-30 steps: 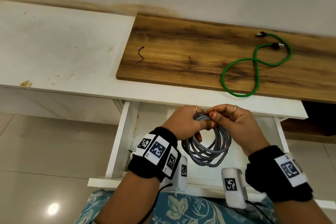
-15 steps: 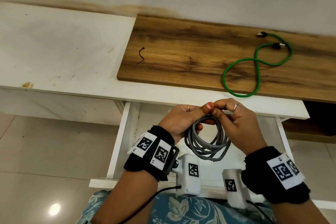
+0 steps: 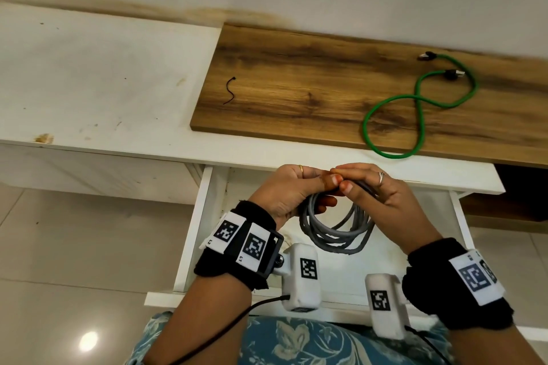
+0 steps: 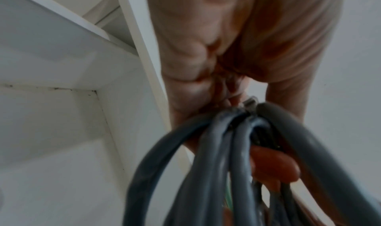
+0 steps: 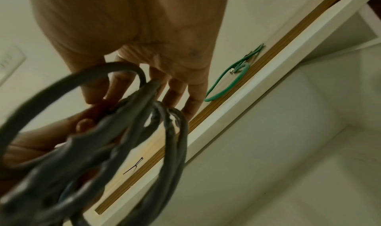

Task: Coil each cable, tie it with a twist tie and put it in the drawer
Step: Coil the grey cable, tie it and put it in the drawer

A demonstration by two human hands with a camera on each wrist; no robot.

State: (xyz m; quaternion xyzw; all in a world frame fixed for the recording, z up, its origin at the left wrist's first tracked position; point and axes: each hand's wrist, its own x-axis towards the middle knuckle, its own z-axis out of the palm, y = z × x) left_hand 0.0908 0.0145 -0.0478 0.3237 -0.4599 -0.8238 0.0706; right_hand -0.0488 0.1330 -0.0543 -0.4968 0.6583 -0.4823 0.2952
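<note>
A grey cable [image 3: 335, 235], wound into a coil of several loops, hangs over the open white drawer [image 3: 192, 231]. My left hand [image 3: 308, 184] grips the top of the coil from the left, fingers curled through the loops. My right hand [image 3: 355, 184] pinches the same spot from the right, thumb tip against the left thumb. In the left wrist view the grey cable [image 4: 216, 164] fills the foreground, with a thin dark strip between its strands at the top. A green cable [image 3: 415, 104] lies uncoiled on the wooden board [image 3: 296, 74]. A black twist tie [image 3: 229, 94] lies at the board's left end.
The white desk top [image 3: 103, 83] stretches left of the board, against the wall. The drawer's inside wall [image 5: 309, 148] shows bare white in the right wrist view, where the green cable [image 5: 228, 79] and twist tie [image 5: 134, 166] also appear. Tiled floor lies left of the drawer.
Both hands have lifted the coil slightly toward the desk edge. The thumbs have closed together at the top of the coil, and the loops hang lower and wider.
</note>
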